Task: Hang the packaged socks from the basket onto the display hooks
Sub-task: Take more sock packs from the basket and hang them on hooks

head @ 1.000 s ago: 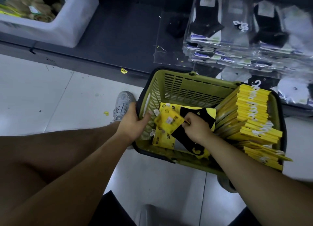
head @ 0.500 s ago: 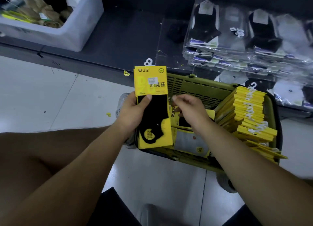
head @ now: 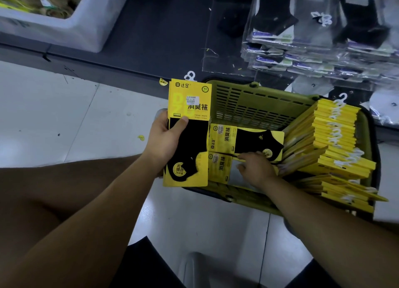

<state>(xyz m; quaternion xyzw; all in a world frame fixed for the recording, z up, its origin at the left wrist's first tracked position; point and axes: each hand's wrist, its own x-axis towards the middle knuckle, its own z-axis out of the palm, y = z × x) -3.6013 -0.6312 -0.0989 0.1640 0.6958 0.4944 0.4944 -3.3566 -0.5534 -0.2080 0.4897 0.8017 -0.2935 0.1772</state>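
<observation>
My left hand (head: 166, 140) grips a yellow sock pack (head: 190, 106) with a black sock and a white hanger hook, held upright beside the left rim of the green basket (head: 250, 102). Inside the basket my right hand (head: 255, 169) reaches down with its fingers on the edge of a flat-lying yellow sock pack (head: 244, 139); whether it grips that pack is unclear. Another flat pack (head: 220, 166) lies just below it. A tall stack of yellow packs (head: 336, 145) with white hooks fills the basket's right side.
A dark low shelf (head: 155, 28) runs across the top. Clear-bagged black and grey socks (head: 319, 35) are piled on it at the right. A white bin (head: 71, 26) of beige items sits at the top left. White floor tiles lie at the left and below.
My left hand still holds the lifted pack upright, almost in the same place. My right hand has moved down and right, deeper into the basket, onto the flat-lying packs.
</observation>
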